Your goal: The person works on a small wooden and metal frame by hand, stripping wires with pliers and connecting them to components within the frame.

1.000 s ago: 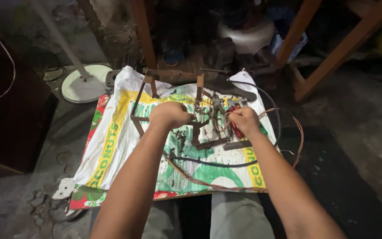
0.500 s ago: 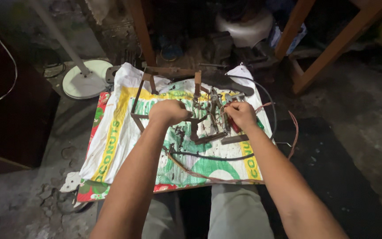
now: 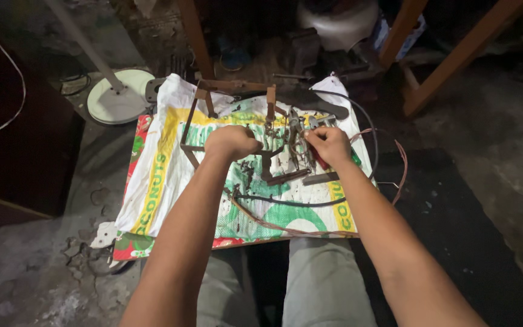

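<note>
My left hand (image 3: 232, 142) is closed in a fist over the cross bar of a rusty metal frame (image 3: 190, 124). The frame lies on a printed white, green and yellow sack (image 3: 158, 181). My right hand (image 3: 329, 145) grips a red-handled tool (image 3: 318, 160), its tip among several small metal tools and parts (image 3: 295, 130) just right of the frame. A flat metal strip (image 3: 287, 177) lies below the two hands. A black cable (image 3: 286, 203) and a brownish wire (image 3: 398, 175) loop across the sack's near and right sides.
The sack covers a low board above my knees (image 3: 325, 284). A white round stand base (image 3: 119, 97) with a pole sits at the back left. Wooden legs (image 3: 194, 36) (image 3: 449, 66) rise behind. A white pot (image 3: 337, 24) is at the back, with a dark cabinet (image 3: 19, 151) at left.
Both hands stay at the same spot on the frame and tools. The view has drifted slightly, and my right hand has shifted a little over the small tools.
</note>
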